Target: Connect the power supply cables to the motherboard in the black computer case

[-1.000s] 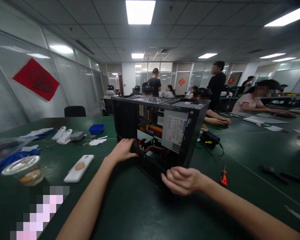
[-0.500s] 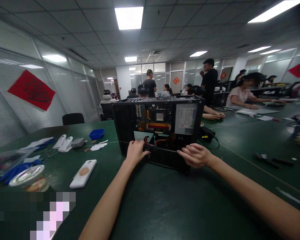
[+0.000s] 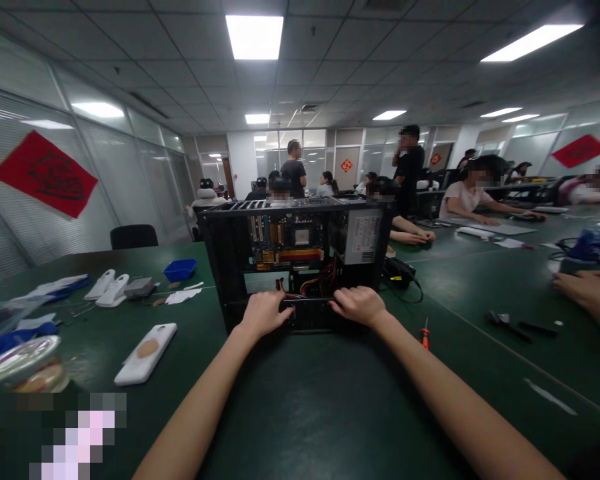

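black computer case (image 3: pixel 310 316) is standing upright on green table (image 3: pixel 330 413), open side facing wearer. left hand (image 3: pixel 265 313) and right hand (image 3: pixel 360 305) are both gripping its lower edge, fingers curling over. circuit board (image 3: pixel 287 237) and power supply (image 3: pixel 365 237) are showing inside, so uncovering seems done; closing side seems left (anything more, cannot tell). screwdriver (image 3: pixel 425 338) is lying to right, untouched.

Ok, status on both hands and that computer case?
Left hand, right hand: both gripping lower rail. Computer case standing, open side toward us. Wires visible just behind rail.
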{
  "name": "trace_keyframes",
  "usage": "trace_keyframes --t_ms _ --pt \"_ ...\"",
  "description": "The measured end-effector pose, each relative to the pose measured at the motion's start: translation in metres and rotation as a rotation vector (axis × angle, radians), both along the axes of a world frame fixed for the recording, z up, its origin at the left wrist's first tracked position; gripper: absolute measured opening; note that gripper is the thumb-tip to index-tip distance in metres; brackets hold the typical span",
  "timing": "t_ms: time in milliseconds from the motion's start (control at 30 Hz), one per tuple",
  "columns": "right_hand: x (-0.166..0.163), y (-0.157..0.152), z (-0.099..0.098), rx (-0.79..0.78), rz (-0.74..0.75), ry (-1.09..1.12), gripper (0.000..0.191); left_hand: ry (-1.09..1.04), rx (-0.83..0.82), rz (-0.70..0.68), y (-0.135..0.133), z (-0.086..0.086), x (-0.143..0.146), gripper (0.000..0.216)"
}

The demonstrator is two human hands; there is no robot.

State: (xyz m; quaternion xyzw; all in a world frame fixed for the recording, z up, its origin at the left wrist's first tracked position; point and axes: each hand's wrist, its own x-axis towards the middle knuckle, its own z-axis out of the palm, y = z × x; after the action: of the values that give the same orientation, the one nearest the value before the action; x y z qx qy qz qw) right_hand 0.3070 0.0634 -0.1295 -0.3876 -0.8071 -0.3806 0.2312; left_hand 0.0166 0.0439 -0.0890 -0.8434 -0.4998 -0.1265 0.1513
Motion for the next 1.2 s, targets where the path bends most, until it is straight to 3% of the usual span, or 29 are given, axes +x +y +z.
trace_keyframes --t_ms 233,567,933,1200 --pt "-0.011 -0.009 -0.004 0.005 -0.030 0.093 0.045 0.079 -0.068 0.125 -0.001 0.006 0.009 0.051" --pt "-0.012 -0.010 -0.010 0.033 0.007 0.195 0.046 0.125 -0.129 -0.028 -0.011 0.019 0.001 0.047" --pt "-0.020 -0.031 0.002 -0.113 -0.124 0.204 0.041 0.026 0.053 0.054 -0.016 -0.009 0.005 0.055" --pt "-0.025 -0.042 0.003 -0.216 -0.181 0.249 0.037 -0.029 0.079 0.064 -0.018 -0.015 0.006 0.049"
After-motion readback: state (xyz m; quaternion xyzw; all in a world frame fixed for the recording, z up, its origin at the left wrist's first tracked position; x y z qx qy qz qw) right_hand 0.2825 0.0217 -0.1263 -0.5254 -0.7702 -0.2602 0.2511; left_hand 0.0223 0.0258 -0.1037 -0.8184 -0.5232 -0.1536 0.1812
